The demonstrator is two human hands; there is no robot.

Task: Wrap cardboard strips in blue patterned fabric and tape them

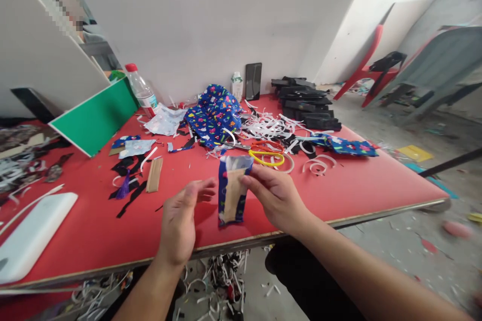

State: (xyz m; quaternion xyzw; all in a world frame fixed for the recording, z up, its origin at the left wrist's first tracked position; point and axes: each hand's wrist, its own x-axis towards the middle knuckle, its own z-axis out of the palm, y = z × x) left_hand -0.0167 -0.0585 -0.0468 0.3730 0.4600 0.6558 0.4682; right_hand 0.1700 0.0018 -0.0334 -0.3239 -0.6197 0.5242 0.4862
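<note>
My right hand (276, 195) pinches the upper right edge of a small piece of cardboard wrapped in blue patterned fabric (234, 193). The piece is held upright over the front of the red table, its tan cardboard showing between folded blue edges. To its left, my left hand (183, 215) is held apart from it, fingers loosely spread and holding nothing. Just behind the piece lie scissors with yellow and red handles (267, 157). A loose tan cardboard strip (154, 174) lies on the table beyond my left hand.
A crumpled blue patterned cloth (216, 113), white strips (269, 128) and stacked black pieces (305, 103) lie toward the back. A plastic bottle (141, 88) and green board (96, 118) stand back left. A white device (35, 235) is at left; a folded patterned cloth (348, 145) at right.
</note>
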